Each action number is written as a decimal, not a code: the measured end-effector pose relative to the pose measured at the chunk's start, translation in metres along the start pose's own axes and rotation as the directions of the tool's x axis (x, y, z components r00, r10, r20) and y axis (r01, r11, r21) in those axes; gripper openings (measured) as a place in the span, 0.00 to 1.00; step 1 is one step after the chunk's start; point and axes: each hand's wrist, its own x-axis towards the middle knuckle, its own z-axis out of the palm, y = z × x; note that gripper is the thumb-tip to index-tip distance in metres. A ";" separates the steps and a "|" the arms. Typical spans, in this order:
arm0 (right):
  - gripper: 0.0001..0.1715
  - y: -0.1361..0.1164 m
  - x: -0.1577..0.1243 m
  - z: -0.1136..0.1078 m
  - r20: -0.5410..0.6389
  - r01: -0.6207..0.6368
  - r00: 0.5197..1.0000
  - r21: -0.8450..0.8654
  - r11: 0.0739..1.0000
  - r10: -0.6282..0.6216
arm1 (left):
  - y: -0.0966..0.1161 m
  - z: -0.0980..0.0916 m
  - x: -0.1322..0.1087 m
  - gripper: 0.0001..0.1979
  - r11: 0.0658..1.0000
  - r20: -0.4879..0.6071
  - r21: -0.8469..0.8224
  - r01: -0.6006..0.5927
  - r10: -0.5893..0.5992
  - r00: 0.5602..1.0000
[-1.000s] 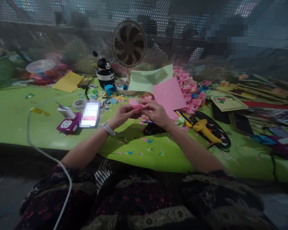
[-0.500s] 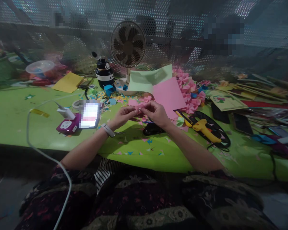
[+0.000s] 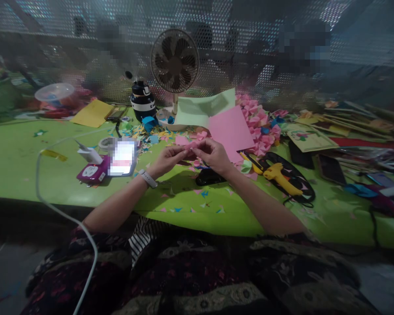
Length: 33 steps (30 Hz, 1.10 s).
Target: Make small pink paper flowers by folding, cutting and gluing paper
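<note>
Between my two hands is a small piece of pink paper, pinched at both sides. My left hand, with a white watch on its wrist, closes on the paper's left part. My right hand grips its right part with thumb and fingers. How the paper is folded is too small to make out. Just behind the hands lie a large pink sheet and a pale green sheet. Beneath my right hand rests a black object, partly hidden.
A yellow glue gun lies right beside a yellow cutter. A lit phone and a purple socket adapter sit left. Behind stand a fan, a black bottle and a heap of folded pink papers. Paper scraps litter the green table.
Almost nothing differs. Both hands keep the pink paper in the same place, with only a slight shift of the fingertips.
</note>
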 end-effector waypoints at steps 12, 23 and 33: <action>0.25 -0.015 0.000 -0.005 -0.044 -0.041 0.998 0.003 0.999 0.041 | 0.003 0.002 0.000 0.20 0.998 -0.028 -0.030 0.047 -0.047 0.998; 0.25 -0.015 -0.002 0.001 0.036 0.106 0.994 -0.067 0.992 -0.104 | 0.004 0.003 -0.003 0.24 0.994 0.047 0.048 0.100 -0.102 0.994; 0.29 -0.018 -0.004 0.000 0.032 0.118 0.993 -0.343 0.932 -0.114 | 0.002 0.003 0.001 0.22 0.997 0.061 0.032 0.076 -0.078 0.995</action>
